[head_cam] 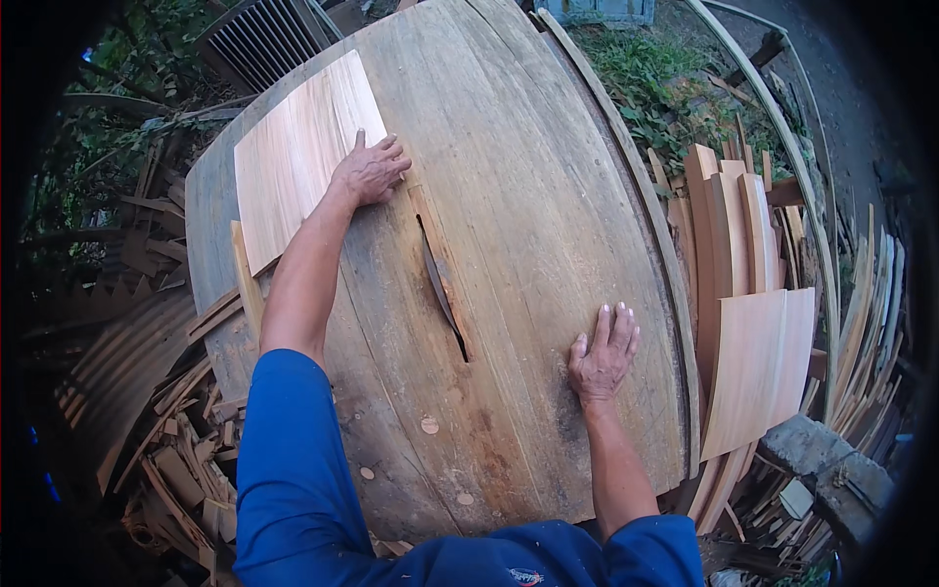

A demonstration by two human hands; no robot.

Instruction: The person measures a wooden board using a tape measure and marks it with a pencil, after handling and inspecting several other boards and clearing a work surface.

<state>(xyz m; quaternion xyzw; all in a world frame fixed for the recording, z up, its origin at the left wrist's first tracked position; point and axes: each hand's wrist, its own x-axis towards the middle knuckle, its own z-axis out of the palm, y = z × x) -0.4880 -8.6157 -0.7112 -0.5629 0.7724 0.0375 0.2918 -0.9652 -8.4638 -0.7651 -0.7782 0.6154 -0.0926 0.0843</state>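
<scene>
A pale wooden board [302, 147] lies flat on the far left of a worn wooden saw table [528, 191]. Beside its right edge is my left hand [370, 170], thumb towards the board and fingers spread over the tabletop. Whether the palm presses on the board cannot be made out. Between my two hands, a dark saw blade [440, 290] shows in a narrow slot of the table. My right hand [604, 359] rests palm down on the right part of the tabletop, holding nothing, its fingers pointing away from me.
Stacked planks and boards [755, 359] stand just off the table's right edge, near a concrete block [829, 455]. A long wooden strip [623, 139] runs along that edge. Wood offcuts [187, 469] are heaped at the lower left. A slatted panel [264, 44] leans beyond the far left corner.
</scene>
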